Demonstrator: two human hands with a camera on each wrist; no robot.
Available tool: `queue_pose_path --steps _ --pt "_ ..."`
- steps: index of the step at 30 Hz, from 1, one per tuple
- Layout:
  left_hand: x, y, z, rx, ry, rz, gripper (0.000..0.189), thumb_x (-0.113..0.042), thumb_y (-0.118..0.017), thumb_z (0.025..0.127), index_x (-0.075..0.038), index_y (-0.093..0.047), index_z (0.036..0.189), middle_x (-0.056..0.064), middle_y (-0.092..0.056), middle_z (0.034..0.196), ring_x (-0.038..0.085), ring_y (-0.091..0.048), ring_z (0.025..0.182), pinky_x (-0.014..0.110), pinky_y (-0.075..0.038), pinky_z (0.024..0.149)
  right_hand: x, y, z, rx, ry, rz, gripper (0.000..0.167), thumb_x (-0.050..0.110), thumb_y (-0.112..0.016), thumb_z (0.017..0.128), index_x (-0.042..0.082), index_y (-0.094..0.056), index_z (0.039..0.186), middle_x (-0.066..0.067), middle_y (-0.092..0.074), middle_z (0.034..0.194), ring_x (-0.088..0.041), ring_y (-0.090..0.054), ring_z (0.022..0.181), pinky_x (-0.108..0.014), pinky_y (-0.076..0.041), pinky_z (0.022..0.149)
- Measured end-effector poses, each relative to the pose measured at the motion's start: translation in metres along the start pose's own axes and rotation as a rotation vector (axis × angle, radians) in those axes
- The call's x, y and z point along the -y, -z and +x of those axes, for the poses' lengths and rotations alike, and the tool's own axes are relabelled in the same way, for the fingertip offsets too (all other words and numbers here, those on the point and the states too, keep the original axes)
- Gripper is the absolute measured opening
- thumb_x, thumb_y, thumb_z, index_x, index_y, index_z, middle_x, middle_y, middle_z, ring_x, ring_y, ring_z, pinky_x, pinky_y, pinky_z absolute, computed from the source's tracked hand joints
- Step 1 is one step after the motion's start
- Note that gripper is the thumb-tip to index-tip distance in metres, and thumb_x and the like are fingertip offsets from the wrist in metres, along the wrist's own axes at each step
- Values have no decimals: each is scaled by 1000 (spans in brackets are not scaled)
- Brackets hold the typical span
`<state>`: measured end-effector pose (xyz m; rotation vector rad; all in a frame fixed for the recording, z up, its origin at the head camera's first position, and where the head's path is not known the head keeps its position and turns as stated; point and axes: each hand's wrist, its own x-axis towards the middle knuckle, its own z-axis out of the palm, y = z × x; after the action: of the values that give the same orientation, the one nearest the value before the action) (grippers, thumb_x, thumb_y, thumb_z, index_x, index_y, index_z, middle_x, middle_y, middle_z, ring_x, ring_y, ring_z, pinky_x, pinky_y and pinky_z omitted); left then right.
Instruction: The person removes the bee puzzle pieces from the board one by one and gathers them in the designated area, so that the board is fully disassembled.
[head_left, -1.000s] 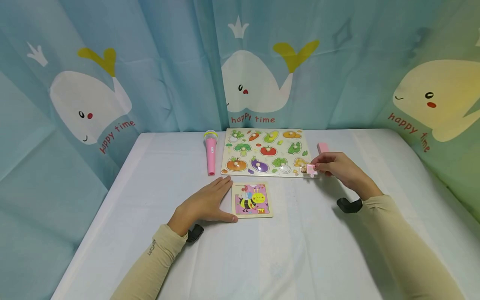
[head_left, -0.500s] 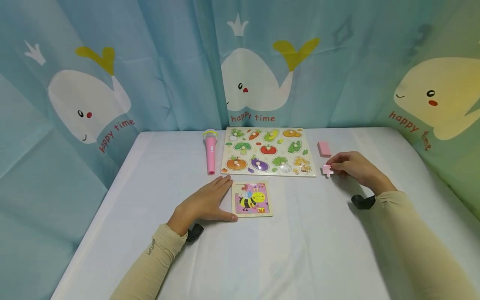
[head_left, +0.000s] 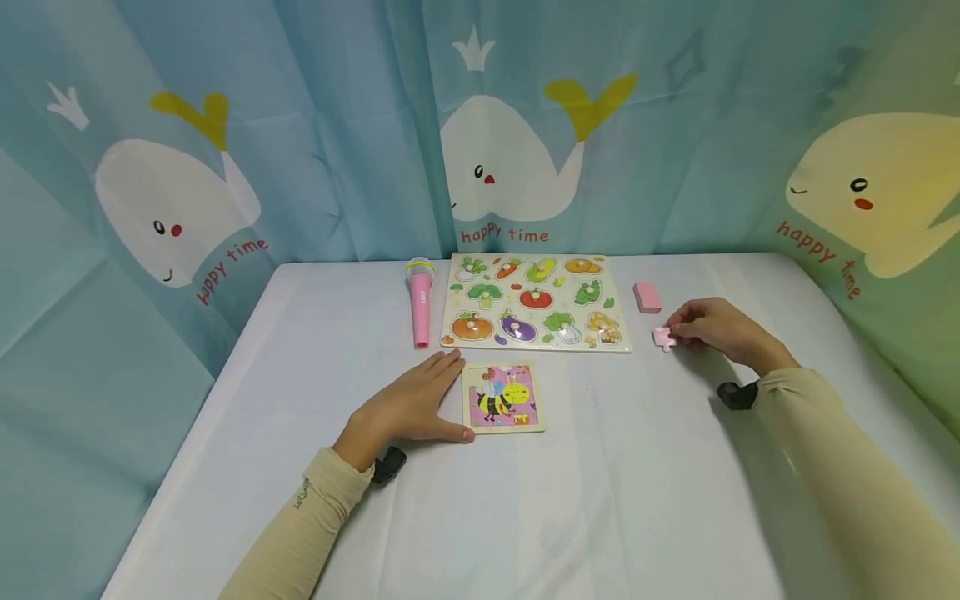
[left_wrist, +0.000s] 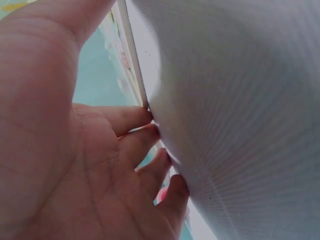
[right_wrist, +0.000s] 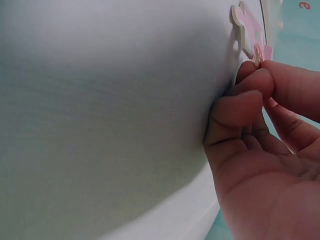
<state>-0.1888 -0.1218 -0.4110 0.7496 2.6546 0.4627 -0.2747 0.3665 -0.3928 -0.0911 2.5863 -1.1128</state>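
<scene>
A small square bee jigsaw puzzle (head_left: 504, 398) lies in its wooden frame, bare wood showing at its upper left corner. My left hand (head_left: 408, 407) is spread along the frame's left side, thumb and index finger against it. In the left wrist view, the left fingertips (left_wrist: 143, 116) rest on the cloth beside the frame's edge. To the right, my right hand (head_left: 722, 328) pinches a pink jigsaw piece (head_left: 663, 337) between thumb and fingers, low at the tabletop. The right wrist view shows the piece (right_wrist: 248, 30) held by one end.
A vegetable peg puzzle board (head_left: 536, 302) lies at the back, with a pink toy microphone (head_left: 422, 304) on its left. A pink block (head_left: 647, 297) sits behind the right hand. A whale-print curtain (head_left: 360, 125) borders the white-covered table (head_left: 585, 508).
The right hand has moved rightward with the jigsaw piece, off the vegetable board's lower right corner and down to the cloth. The left hand stays beside the bee puzzle.
</scene>
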Motion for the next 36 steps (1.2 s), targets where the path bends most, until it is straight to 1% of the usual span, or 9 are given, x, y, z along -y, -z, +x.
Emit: queue_pose_path --steps 2,5,9,16,22,26,29,33,36 --pt "0 0 0 0 2 0 115 -61 -83 88 -4 -25 170 9 -18 178 30 -14 164 48 -19 129 1 0 2 -8 6 -7 21 6 -60 108 -13 -62 117 -6 -64 95 -18 -55 81 -30 -50 68" --pt "0 1 0 2 3 0 115 -61 -83 88 -4 -25 170 9 -18 178 30 -14 164 48 -19 129 3 0 4 -21 -8 -16 19 5 -60 108 -13 -61 116 -7 -64 93 -19 -55 80 -30 -50 66" --pt "0 1 1 5 3 5 115 -62 -82 88 -5 -25 170 9 -17 178 29 -13 164 47 -19 129 5 -1 4 -34 -32 -29 20 5 -58 109 -13 -58 118 -9 -63 95 -22 -55 82 -31 -50 67" --pt "1 1 1 6 -2 -5 116 -61 -83 88 -5 -25 170 9 -17 178 30 -12 164 47 -19 129 4 -2 2 -71 -48 -40 27 7 -53 111 -14 -56 127 -10 -62 94 -23 -56 84 -30 -51 67" --pt "1 0 1 1 -6 2 116 -61 -83 88 -4 -25 170 10 -18 178 30 -13 164 47 -19 129 14 -10 -2 -133 -53 -50 33 15 -54 112 -14 -57 128 -11 -63 94 -24 -55 86 -32 -50 68" --pt "0 -1 0 7 4 10 116 -61 -82 88 -4 -25 170 10 -17 178 30 -13 164 47 -18 130 24 -18 -4 -161 -16 -20 34 16 -53 112 -14 -57 129 -13 -65 95 -23 -58 85 -33 -52 70" --pt "0 -1 -1 11 12 10 116 -61 -82 88 -4 -24 170 9 -17 178 30 -13 164 47 -19 129 35 -26 -4 -161 19 18 35 17 -53 112 -13 -57 130 -13 -66 95 -21 -60 83 -31 -54 70" --pt "0 -1 0 10 16 7 116 -61 -83 88 -5 -24 171 9 -17 178 30 -13 164 48 -19 129 52 -37 -6 -159 65 70 37 19 -55 112 -12 -57 133 -13 -67 98 -20 -58 83 -30 -52 69" --pt "-1 -1 0 11 15 7 116 -62 -82 88 -5 -24 171 8 -17 178 30 -13 164 48 -19 129 66 -47 -9 -150 107 98 37 19 -56 112 -11 -59 133 -18 -67 109 -20 -61 85 -31 -52 70"
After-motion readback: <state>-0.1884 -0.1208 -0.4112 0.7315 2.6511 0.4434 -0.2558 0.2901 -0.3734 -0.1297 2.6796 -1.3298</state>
